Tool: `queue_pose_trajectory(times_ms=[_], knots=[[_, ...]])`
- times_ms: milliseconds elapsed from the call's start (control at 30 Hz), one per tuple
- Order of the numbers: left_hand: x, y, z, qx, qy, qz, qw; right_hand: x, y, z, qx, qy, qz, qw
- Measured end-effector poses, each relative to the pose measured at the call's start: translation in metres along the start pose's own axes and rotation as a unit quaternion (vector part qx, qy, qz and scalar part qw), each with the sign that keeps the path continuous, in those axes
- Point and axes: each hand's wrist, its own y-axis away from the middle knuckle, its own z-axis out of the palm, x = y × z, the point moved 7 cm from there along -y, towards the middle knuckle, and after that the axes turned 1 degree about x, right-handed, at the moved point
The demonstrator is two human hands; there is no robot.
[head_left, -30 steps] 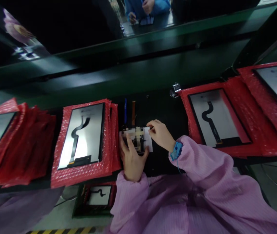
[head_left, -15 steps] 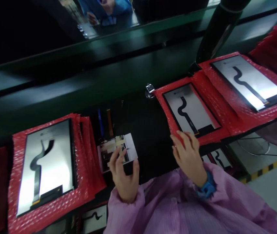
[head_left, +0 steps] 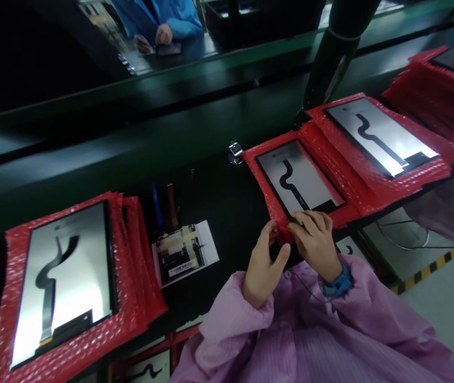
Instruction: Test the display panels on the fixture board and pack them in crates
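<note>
My left hand [head_left: 264,264] is at the near left corner of a red bubble-wrap bag [head_left: 264,194], fingers bent round its edge and thumb apart. Beside it, my right hand [head_left: 318,243] has curled fingers over the same bag's near edge, at the lower corner of a display panel [head_left: 308,183]. This panel lies on the bag, grey back up, with a black flex cable [head_left: 288,183] across it. My right fingertips partly hide the corner and the bag edge. Left of my hands, a small device with exposed parts [head_left: 181,252] lies on a white sheet [head_left: 209,242].
Another panel [head_left: 65,276] rests on stacked red bags at left; one more [head_left: 382,138] lies at right. A blue tool [head_left: 157,205], a brown strip [head_left: 172,205] and a small shiny metal object [head_left: 235,150] are on the dark bench. A person in blue [head_left: 163,32] works opposite.
My left hand has left the small device and moved right to the red bag's corner. My right hand has lowered onto the bag's near edge, fingers curling. The view has shifted slightly.
</note>
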Motion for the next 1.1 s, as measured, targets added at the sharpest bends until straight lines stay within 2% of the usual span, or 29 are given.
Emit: queue_pose_trajectory(times_ms=[133,233,367,433,533,600,633,700,767,833,1000,1100], knots=[[-0.004,-0.007,0.005,0.008,0.129,-0.036,0.991,-0.008,0.008,-0.012,0.073,-0.063,0.035,0.995],[-0.008,-0.018,0.011,0.019,0.229,-0.072,0.971,-0.033,0.018,-0.015,0.044,-0.098,0.007,0.994],[-0.014,-0.023,0.011,0.026,0.263,-0.117,0.957,-0.058,0.021,-0.026,0.011,-0.141,-0.045,0.989],[-0.017,-0.016,-0.001,0.051,0.277,-0.119,0.952,-0.052,0.018,-0.036,0.025,-0.144,-0.024,0.989],[-0.03,0.007,-0.03,0.113,0.279,-0.157,0.941,-0.021,0.012,-0.046,0.059,-0.085,0.103,0.989],[-0.04,0.024,-0.051,0.156,0.271,-0.198,0.929,0.001,0.011,-0.042,0.047,-0.071,0.186,0.979],[-0.044,0.031,-0.059,0.17,0.271,-0.215,0.923,0.009,0.01,-0.035,0.02,-0.1,0.217,0.971],[-0.048,0.04,-0.068,0.181,0.283,-0.238,0.911,0.019,0.01,-0.012,-0.066,-0.215,0.266,0.937],[-0.05,0.042,-0.071,0.178,0.296,-0.245,0.906,0.022,0.011,0.009,-0.147,-0.326,0.316,0.879],[-0.051,0.042,-0.071,0.179,0.31,-0.247,0.9,0.023,0.011,0.02,-0.183,-0.39,0.363,0.826],[-0.056,0.038,-0.067,0.161,0.398,-0.281,0.858,0.023,0.007,0.027,-0.142,-0.511,0.447,0.72],[-0.053,0.033,-0.067,0.132,0.439,-0.297,0.838,0.019,0.006,0.032,-0.119,-0.542,0.469,0.687]])
